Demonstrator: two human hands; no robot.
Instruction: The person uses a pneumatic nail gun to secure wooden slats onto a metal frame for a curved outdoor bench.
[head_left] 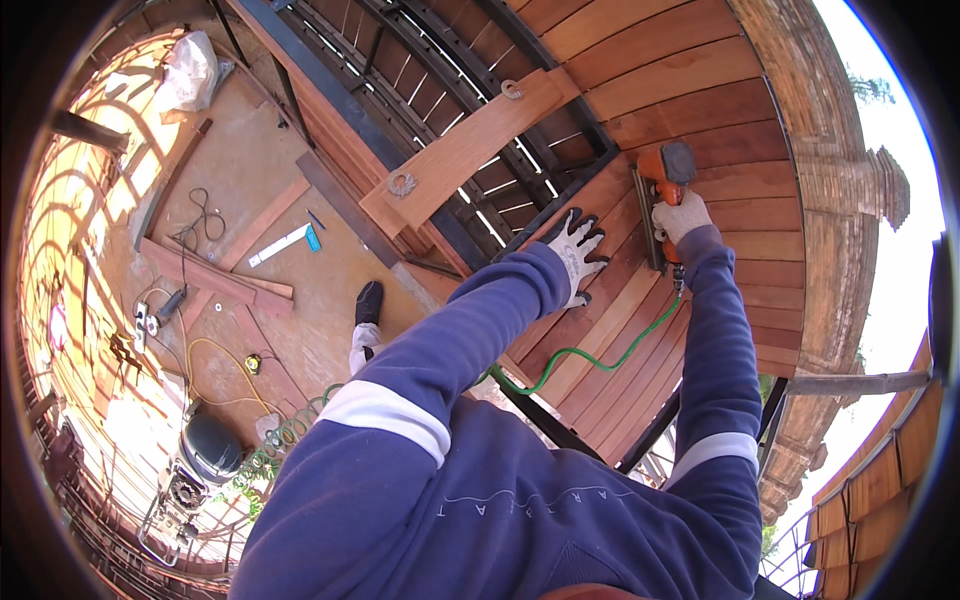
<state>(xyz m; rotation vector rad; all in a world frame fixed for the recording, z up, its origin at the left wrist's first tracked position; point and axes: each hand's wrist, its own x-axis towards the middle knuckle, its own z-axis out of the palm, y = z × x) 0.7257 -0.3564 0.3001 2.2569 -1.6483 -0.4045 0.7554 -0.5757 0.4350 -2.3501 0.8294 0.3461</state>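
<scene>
My right hand [678,218], in a pale glove, is closed on the handle of an orange and dark grey nail gun [670,165], which rests on reddish wooden planks [612,390] at the right. A green air hose [568,355] runs from the tool across the boards. My left hand [577,255], in a white and black glove, lies with fingers spread on the planks, left of the tool, beside a dark metal frame [560,210]. A loose board [465,145] with two small rope rings [402,183] spans the slatted framework above.
The floor [260,200] at the left holds loose boards [215,275], a white-and-blue tool [285,245], cords and a tape measure [253,363]. A black compressor [210,448] stands at the lower left. My shoe [368,302] shows beside the planks. A bamboo pole [855,385] juts at the right.
</scene>
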